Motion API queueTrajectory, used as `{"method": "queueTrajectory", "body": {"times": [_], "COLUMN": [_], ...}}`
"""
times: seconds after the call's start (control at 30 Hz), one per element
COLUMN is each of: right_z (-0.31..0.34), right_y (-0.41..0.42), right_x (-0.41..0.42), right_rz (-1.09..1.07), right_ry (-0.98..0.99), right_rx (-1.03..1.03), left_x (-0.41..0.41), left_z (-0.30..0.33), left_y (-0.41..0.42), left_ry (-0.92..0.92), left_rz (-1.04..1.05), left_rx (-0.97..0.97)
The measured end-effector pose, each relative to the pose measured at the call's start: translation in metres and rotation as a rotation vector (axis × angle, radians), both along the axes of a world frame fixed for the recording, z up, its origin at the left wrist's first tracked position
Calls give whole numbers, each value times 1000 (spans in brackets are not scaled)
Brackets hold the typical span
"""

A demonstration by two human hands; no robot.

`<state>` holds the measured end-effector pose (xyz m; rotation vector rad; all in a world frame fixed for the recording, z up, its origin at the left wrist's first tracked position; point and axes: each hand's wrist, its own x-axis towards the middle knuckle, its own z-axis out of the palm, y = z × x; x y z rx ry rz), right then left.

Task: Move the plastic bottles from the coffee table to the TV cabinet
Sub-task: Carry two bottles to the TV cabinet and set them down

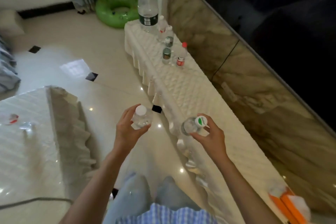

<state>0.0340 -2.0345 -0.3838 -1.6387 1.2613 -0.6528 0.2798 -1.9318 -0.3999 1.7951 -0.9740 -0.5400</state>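
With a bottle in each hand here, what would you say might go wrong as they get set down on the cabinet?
The cabinet cover is quilted and uneven, so a bottle might stand tilted and topple. The bottles already standing there are closely grouped; a nudge could knock several over. With the left hand and right hand both full, neither can steady anything.

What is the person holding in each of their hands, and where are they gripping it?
Each holds a small clear plastic bottle by its body, below the cap: the left hand a plain white-capped bottle, the right hand a green-marked-cap bottle.

green swim ring, blue checked shirt
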Motion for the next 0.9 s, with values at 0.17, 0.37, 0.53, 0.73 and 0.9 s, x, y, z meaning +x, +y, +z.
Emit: {"method": "queueTrajectory", "body": {"times": [0.17, 0.37, 0.53, 0.73, 0.9], "right_z": [-5, -30, -52, -84, -115], "right_y": [-47, -108, -150, -195, -232], "right_x": [-24, -21, -5, 16, 23], "right_rz": [-147, -296, -417, -494, -496], "right_ry": [37, 85, 120, 188, 205], "right_rx": [-22, -41, -3, 59, 89], "left_x": [-21, -14, 6, 22, 24], "left_z": [-10, -35, -62, -97, -126], "left_y": [-80, -180, -251, -328, -381], "left_ry": [85, 99, 22, -39, -85], "left_rz": [-151, -310, -456, -566, -634], "left_rx": [41, 99, 152, 228, 246]}}
